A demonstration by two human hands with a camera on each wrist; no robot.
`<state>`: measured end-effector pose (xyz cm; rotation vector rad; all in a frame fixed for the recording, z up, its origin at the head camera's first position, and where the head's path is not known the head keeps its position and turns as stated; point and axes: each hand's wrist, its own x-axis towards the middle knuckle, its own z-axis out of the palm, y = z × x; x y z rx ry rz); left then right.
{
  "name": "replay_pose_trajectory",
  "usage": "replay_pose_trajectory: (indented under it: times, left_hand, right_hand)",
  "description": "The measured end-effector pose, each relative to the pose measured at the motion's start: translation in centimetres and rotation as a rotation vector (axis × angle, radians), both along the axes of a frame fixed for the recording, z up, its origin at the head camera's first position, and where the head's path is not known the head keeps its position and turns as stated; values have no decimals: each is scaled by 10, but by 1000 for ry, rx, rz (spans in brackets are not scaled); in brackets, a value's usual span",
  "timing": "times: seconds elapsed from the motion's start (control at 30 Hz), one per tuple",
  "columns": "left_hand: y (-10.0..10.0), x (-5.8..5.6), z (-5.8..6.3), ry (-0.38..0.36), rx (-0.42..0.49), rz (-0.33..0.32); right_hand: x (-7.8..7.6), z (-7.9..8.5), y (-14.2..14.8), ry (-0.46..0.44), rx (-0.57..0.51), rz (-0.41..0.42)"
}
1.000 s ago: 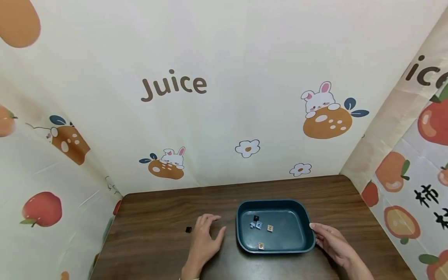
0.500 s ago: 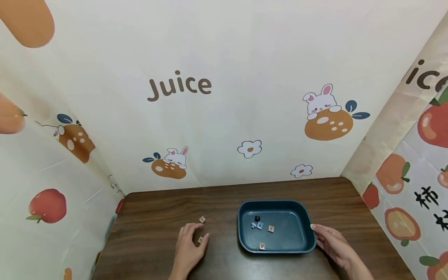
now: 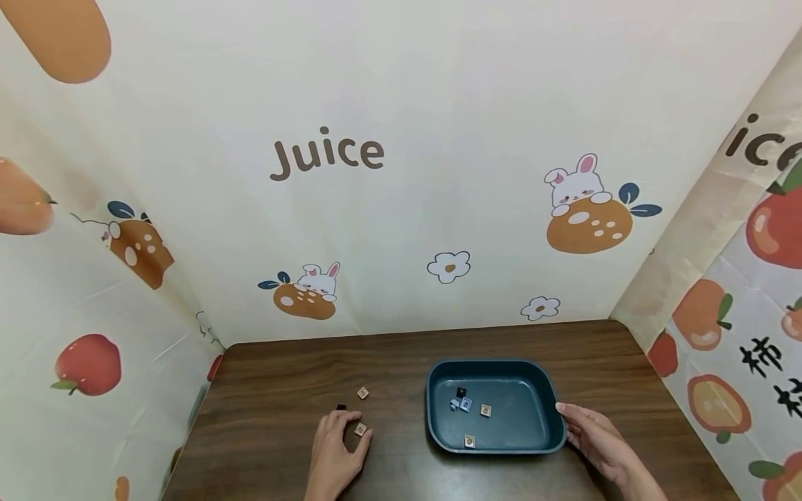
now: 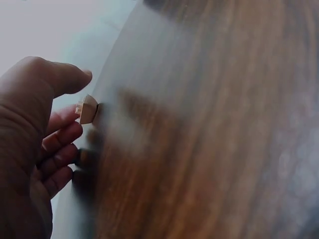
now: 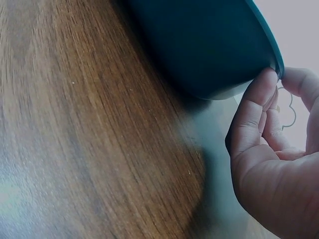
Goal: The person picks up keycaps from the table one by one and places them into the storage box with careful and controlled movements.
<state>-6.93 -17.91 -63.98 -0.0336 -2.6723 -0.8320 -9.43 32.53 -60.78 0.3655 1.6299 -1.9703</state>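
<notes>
A beige keycap (image 3: 360, 430) lies on the table between the thumb and index finger of my left hand (image 3: 333, 445). In the left wrist view, the thumb of this left hand (image 4: 45, 119) stands apart from the beige keycap (image 4: 87, 109), and the fingers are close behind it. Just beyond the index finger a black keycap (image 3: 341, 407) is partly hidden. Another beige keycap (image 3: 363, 393) sits a little farther off. My right hand (image 3: 595, 438) pinches the right rim of a dark teal tray (image 3: 498, 447), thumb on one side and fingers on the other.
Inside the tray are a black keycap (image 3: 461, 392), blue keycaps (image 3: 466, 404) and beige keycaps (image 3: 485, 410). The brown wood-grain table (image 3: 282, 376) ends at a printed white curtain (image 3: 388, 292) at the back and sides.
My left hand has drawn back to the left and nearer, uncovering two beige keycaps, then closed in slightly around the nearer one. My right hand keeps its hold on the tray.
</notes>
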Motion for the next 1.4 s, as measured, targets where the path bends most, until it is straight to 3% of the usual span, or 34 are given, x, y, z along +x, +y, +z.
replay_pose_trajectory:
  times: [0.4, 0.6, 0.8, 1.1, 1.4]
  left_hand:
    - [-3, 1, -5, 29, -28, 6]
    - [-3, 0, -4, -10, -17, 11]
    - [-3, -1, -4, 22, -13, 12]
    - [-6, 1, -2, -70, -3, 43]
    - [-5, 1, -5, -39, -1, 41]
  right_hand:
    - [1, -1, -2, 4, 14, -18]
    - [1, -1, -2, -9, 32, -34]
    - [1, 2, -3, -6, 55, -49]
    - [2, 0, -3, 0, 14, -33]
    - [3, -3, 0, 17, -7, -9]
